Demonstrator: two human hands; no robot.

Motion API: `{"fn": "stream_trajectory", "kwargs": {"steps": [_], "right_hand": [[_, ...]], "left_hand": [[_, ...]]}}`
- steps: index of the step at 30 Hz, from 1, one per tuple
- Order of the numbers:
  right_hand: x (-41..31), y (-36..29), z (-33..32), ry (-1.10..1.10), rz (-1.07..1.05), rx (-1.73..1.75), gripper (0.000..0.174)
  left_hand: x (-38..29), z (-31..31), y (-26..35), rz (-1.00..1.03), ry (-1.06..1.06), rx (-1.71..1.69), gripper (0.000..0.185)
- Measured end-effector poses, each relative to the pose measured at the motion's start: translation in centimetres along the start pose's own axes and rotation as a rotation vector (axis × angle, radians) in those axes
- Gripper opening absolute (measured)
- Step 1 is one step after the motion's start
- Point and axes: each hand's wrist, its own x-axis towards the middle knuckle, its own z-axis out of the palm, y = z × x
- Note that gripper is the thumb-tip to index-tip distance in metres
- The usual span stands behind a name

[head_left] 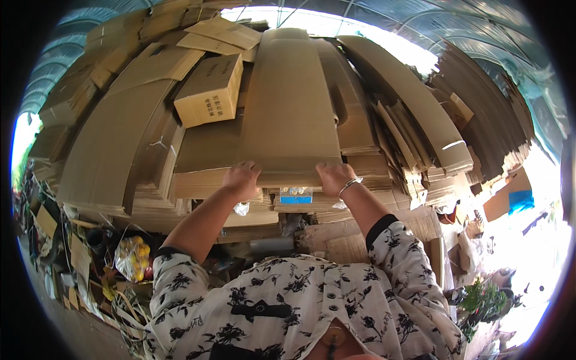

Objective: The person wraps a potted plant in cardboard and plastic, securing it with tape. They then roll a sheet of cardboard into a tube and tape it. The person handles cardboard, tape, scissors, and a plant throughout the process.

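A long flattened cardboard sheet (290,99) stretches away in front of me over stacks of flat cardboard. At its near left corner, my left hand (241,181) grips the edge with the fingers curled. The near right corner is held by my right hand (335,179), which has a bracelet (350,183) at the wrist. The fingertips beneath the sheet are hidden. Below the near edge, between my hands, a small blue-and-clear package (295,195) shows against the stacked cardboard. A closed cardboard carton (209,92) bearing writing sits left of the sheet.
Bundled flat cardboard (117,144) is piled to the left, and a long cardboard bundle (405,99) lies to the right. A bag of yellow fruit-like items (133,258) is low on the left. A green leafy plant (481,297) stands low on the right.
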Motion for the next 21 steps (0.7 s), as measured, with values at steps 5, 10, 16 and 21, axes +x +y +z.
{"fn": "stream_trajectory", "kwargs": {"steps": [5, 10, 16, 21], "right_hand": [[4.7, 1.7, -0.9, 0.685, -0.11, -0.28, 0.019], [11.3, 4.7, 0.5, 0.569, -0.094, -0.112, 0.015], [13.8, 7.8, 4.9, 0.345, 0.051, -0.046, 0.059], [15.4, 9.1, 5.4, 0.365, -0.038, 0.109, 0.06]], "left_hand": [[5.6, -1.3, -2.4, -0.053, 0.062, -0.081, 0.047], [10.8, -0.7, -4.2, -0.014, 0.136, -0.075, 0.048], [15.0, 6.7, -5.5, 0.06, 0.081, -0.361, 0.063], [17.9, 6.9, -5.5, 0.126, 0.261, -0.329, 0.05]]}}
